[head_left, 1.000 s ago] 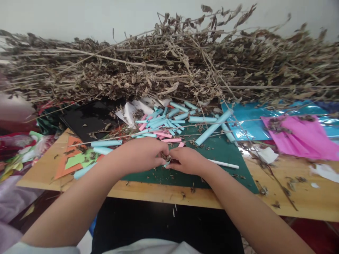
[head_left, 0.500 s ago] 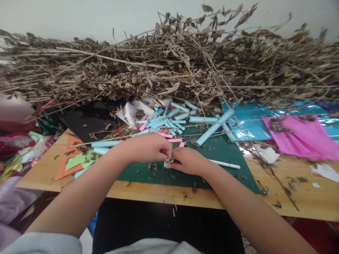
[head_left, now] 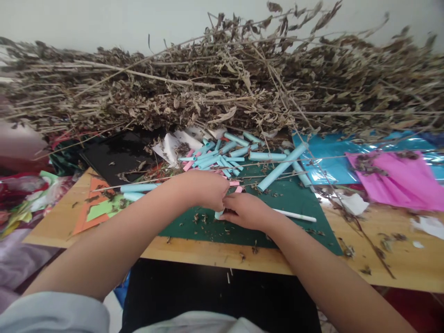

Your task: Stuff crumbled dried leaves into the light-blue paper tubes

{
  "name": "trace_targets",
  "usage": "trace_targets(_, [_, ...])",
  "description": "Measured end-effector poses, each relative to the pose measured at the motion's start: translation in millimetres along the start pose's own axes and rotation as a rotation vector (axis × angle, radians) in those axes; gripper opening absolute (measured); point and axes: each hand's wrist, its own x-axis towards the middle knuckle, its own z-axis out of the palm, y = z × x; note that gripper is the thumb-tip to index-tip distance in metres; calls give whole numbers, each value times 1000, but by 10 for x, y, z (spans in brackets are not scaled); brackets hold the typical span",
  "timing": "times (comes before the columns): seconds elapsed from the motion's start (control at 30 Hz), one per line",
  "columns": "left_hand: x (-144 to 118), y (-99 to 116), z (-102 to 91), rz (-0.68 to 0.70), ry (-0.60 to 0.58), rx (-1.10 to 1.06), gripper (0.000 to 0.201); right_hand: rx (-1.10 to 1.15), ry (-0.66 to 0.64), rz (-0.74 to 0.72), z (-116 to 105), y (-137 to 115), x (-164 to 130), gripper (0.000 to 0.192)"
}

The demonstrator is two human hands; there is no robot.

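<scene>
1. Left hand [head_left: 204, 189] and right hand [head_left: 248, 210] meet over the green mat [head_left: 298, 203], fingers closed, pinching a small pale-blue paper roll [head_left: 219, 214].
2. The roll looks light and crushable; best held gently at mid-length.

One head-worn view looks forward and down, close over the wooden table [head_left: 208, 253]; dried brown branches [head_left: 222, 88] fill twelve o'clock.

Both hands meet in the middle of the frame, and the small blue roll [head_left: 219, 214] between them is mostly covered, so only its tip shows. The dry branches [head_left: 222, 88] run off both sides. At far left, a pink blur [head_left: 15, 141] cannot be made out.
</scene>
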Motion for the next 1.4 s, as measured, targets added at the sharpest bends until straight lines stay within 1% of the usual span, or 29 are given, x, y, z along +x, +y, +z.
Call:
trace_targets(0.13, [64,43,-4,-44,-14,36,24,5,4,-6,17,-8,0,18])
trace_targets(0.27, [22,-7,-10,-34,-3,22,23,3,0,-4,0,-12,2,17])
trace_targets(0.33, [-40,-63,-21,-4,-12,-42,22,4,0,-14,-13,-12,6,16])
trace_targets(0.4, [-118,-118,-21,46,-25,-151,23,-3,-6,-16,-22,-13,9,15])
trace_targets(0.43, [-158,-140,-10,73,-13,-204,24,-10,-12,-12,-25,-14,10,16])
trace_targets(0.5, [-234,-167,41,127,33,-277,27,-21,-19,-5,-30,-16,11,16])
trace_targets(0.6, [-307,-182,184,220,123,-302,31,-10,-14,-22,-34,-16,13,19])
trace_targets(0.67, [-320,-192,287,268,195,-301,26,3,-16,-31,-33,-11,15,19])
trace_targets(0.77, [-301,-213,398,292,291,-305,16,8,-19,-27,-25,-2,14,18])
trace_targets(0.87, [-273,-215,450,281,358,-312,14,13,-14,-28,-21,-2,9,18])
trace_targets(0.93, [-261,-203,471,257,389,-333,17,9,-19,-29,-22,-7,7,17])
trace_targets(1.0, [-252,-191,495,228,417,-354,21,8,-25,-28,-22,-10,7,16])
trace_targets(1.13, [-232,-196,549,208,452,-408,17,14,-13,-23,-10,-4,11,17])
trace_targets(1.27, [-191,-203,612,218,475,-563,14,21,-11,-20,6,5,8,18])
trace_targets(1.33, [-161,-192,652,175,489,-660,13,17,-4,-14,8,9,6,18])
trace_targets(1.4, [-133,-176,693,103,500,-762,15,14,9,-7,4,13,5,16])
